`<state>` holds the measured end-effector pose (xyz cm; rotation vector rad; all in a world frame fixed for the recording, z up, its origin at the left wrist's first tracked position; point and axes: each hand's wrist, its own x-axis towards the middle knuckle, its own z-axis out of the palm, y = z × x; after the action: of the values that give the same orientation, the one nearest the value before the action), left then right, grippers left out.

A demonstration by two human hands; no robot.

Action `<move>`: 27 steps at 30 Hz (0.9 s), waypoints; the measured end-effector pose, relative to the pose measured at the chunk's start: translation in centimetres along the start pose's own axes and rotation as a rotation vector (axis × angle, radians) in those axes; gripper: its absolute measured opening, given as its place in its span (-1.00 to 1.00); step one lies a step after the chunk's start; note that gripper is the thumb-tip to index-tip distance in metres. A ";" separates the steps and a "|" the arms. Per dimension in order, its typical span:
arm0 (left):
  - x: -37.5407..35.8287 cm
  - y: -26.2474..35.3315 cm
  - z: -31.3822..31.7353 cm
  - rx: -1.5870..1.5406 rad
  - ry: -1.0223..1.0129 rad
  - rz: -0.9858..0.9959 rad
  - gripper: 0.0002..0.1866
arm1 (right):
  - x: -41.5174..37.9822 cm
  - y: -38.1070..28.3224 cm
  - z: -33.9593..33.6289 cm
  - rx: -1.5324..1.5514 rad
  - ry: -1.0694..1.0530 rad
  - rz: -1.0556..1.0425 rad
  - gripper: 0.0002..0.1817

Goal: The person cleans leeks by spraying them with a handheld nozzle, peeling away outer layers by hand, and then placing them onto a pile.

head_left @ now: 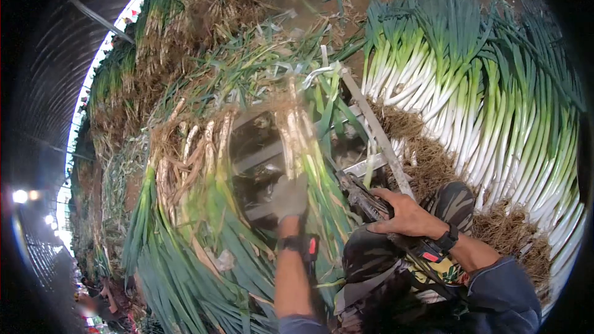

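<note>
My left hand [289, 196], in a pale glove and smeared by motion, is at the lower end of a few pale leek stalks [291, 130]. Their roots point away from me; green leaves hang to the right of the hand. Motion blur hides its fingers, so I cannot tell whether they grip the stalks. Bare, my right hand [405, 213] is closed round a dark hand tool [365, 201] above my knee. More unpeeled leeks [207, 148] with brown roots and dry skins lie left of my left hand, leaves toward me.
A metal frame [374, 124] stands before me, its bars crossing a dark gap. To the right lie rows of clean white leeks [489, 111] with roots. Unpeeled bundles [167, 31] and leaf scraps [247, 65] cover the ground ahead. Another person [105, 303] is at the lower left.
</note>
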<state>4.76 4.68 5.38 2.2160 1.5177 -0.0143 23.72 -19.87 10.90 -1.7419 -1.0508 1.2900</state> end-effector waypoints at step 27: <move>-2.9 -5.1 0.9 -0.136 0.323 0.170 -0.20 | -0.5 -0.5 -0.1 -0.101 0.024 0.028 0.07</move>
<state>-0.73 3.26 3.49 2.3085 1.4315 0.5075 23.67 -20.14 11.54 -1.8488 -1.0988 1.2487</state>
